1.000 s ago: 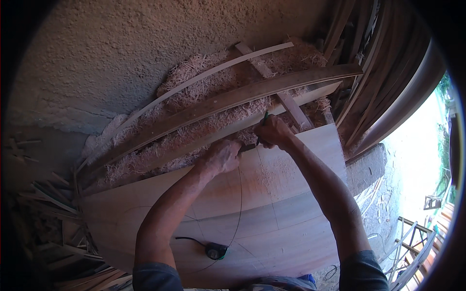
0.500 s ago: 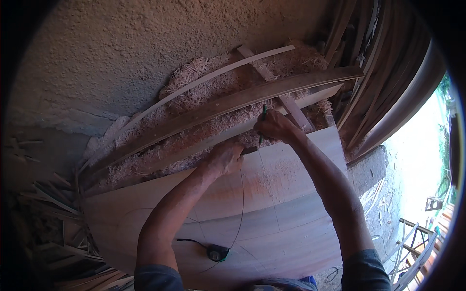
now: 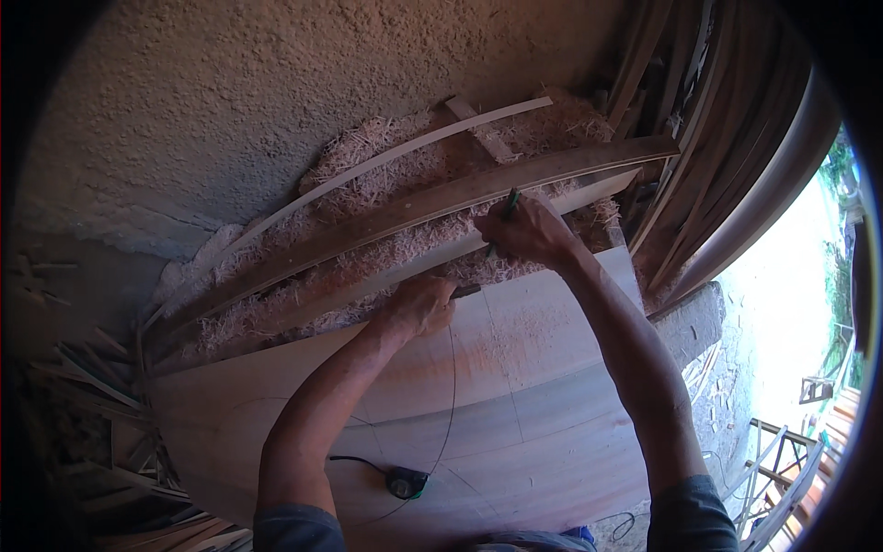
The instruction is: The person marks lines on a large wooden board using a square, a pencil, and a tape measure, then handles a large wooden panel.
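Observation:
My left hand (image 3: 425, 305) is closed on a short dark strip (image 3: 467, 291) at the upper edge of a large pale wooden panel (image 3: 561, 368). My right hand (image 3: 522, 230) grips a thin green pencil (image 3: 510, 198) just above that edge, to the right of the left hand and higher. Drawn curved and straight lines cross the panel. A black-and-green tape measure (image 3: 407, 483) with a black strap lies on its lower part, between my forearms.
Beyond the panel, long curved wooden boards (image 3: 368, 235) and strips lie over heaped shavings (image 3: 349, 138) against a rough wall (image 3: 230, 110). More strips (image 3: 671, 110) stand at the upper right, offcuts (image 3: 101, 396) lie at left. Bright daylight enters at the right.
My right hand has risen and moved slightly right, lifting the pencil from the panel's edge. My left hand stays at the edge with the dark strip, shifting only slightly.

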A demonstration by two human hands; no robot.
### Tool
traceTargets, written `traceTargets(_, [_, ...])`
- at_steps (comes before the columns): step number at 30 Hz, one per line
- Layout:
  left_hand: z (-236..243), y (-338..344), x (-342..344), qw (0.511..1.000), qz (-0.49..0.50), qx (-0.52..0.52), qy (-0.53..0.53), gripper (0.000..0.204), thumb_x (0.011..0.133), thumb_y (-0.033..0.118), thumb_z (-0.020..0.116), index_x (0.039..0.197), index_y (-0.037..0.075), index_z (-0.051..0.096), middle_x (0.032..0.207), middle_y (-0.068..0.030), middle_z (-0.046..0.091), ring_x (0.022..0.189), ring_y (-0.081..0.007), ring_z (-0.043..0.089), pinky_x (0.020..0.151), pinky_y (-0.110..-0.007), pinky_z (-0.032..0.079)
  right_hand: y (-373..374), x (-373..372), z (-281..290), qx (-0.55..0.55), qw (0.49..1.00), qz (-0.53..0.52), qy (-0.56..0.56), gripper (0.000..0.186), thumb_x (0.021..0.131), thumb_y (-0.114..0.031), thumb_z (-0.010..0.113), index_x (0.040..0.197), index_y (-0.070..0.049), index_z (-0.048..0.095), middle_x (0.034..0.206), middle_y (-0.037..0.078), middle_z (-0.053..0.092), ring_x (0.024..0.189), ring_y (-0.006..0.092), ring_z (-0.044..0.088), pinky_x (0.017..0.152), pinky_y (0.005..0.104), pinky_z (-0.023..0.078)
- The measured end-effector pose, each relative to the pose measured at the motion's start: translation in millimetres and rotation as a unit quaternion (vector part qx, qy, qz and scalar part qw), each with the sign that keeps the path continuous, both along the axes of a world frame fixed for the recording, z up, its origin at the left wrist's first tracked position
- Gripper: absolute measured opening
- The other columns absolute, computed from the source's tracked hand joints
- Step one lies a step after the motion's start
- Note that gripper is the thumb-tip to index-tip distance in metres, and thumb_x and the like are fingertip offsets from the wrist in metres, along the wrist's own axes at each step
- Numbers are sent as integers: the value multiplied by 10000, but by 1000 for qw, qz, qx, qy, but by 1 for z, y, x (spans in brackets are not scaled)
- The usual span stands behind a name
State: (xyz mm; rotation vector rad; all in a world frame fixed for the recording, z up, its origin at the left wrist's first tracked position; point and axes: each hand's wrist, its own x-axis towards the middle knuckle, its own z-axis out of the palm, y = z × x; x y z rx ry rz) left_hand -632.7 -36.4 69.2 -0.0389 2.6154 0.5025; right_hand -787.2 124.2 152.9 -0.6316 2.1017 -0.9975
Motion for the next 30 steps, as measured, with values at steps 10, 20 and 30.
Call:
traceTargets(10, [114, 11, 51, 968, 150, 155, 128, 283, 944, 180, 588, 1157, 3, 649, 990, -216, 695, 952, -318, 685, 857, -402, 546, 84, 62, -22, -134, 842, 36, 522, 440, 878, -308, 698, 1247, -107, 564, 1186, 128, 638, 1076, 291, 631, 941, 458, 455])
traceTargets(20, [191, 40, 191, 724, 344, 573, 172, 401, 980, 277, 595, 1198, -58, 605, 1077, -198, 700, 970, -277, 701, 845, -376, 575, 145, 117, 2, -140, 840, 92, 516, 542, 830, -279, 725, 1289, -113, 489, 1015, 86, 572, 930, 272, 616, 850, 440, 485])
traceTargets(30, [27, 144, 351, 935, 263, 27, 237, 721, 887, 365, 695, 1455, 42, 391, 1492, -272, 354, 1371, -455, 355, 1084, -534, 350, 307, 247, -35, 13, 947, -149, 285, 401, 894, -248, 692, 1181, -28, 520, 914, 171, 561, 816, 388, 603, 708, 464, 495])
